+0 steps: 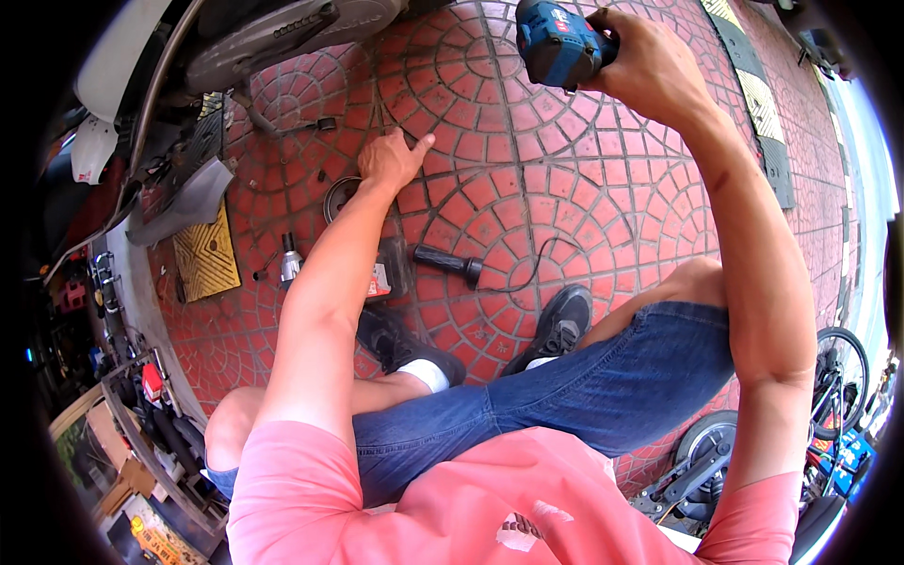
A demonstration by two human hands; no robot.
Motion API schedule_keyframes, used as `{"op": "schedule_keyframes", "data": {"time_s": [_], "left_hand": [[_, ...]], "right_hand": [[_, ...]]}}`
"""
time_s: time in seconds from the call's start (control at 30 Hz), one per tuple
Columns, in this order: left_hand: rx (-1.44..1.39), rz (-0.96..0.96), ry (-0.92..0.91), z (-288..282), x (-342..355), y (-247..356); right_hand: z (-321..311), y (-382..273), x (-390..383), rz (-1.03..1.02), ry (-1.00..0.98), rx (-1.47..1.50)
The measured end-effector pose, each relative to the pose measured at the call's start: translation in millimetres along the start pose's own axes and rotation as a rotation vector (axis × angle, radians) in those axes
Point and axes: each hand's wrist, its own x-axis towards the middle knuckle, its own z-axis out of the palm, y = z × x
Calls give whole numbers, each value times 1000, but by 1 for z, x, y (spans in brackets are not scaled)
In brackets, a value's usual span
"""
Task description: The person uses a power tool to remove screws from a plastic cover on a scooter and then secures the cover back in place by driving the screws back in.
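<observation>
Up at the top, my right hand point(650, 61) is wrapped round the grip of a blue and black cordless power tool point(562, 45), held above the paving. The tool's working end is out of sight. My left hand point(391, 162) reaches forward over the red tiles, thumb stretched out to the right and apart from the partly curled fingers. Nothing shows in it. Beside its wrist lies a round metal ring point(339, 200). Nearer my feet are a black cylinder point(448, 265) with a thin cable, a dark plastic case point(395, 268) and a silver and black tool point(290, 260).
A scooter's engine casing point(292, 42) overhangs the upper left. Yellow and black ramps lie at left point(209, 252) and upper right point(758, 99). A cluttered shelf point(132, 443) stands at lower left. Bicycle parts point(706, 452) are at lower right, near my knee.
</observation>
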Motion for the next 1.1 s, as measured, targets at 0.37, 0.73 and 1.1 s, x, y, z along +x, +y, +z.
{"op": "schedule_keyframes", "data": {"time_s": [0.37, 0.73, 1.1], "left_hand": [[297, 200, 32, 33, 14, -6], [-341, -113, 79, 48, 41, -50], [-2402, -4, -157, -79, 39, -41]], "right_hand": [[13, 16, 0, -39, 43, 0], [6, 10, 2, -40, 24, 48], [20, 22, 2, -70, 49, -43]]}}
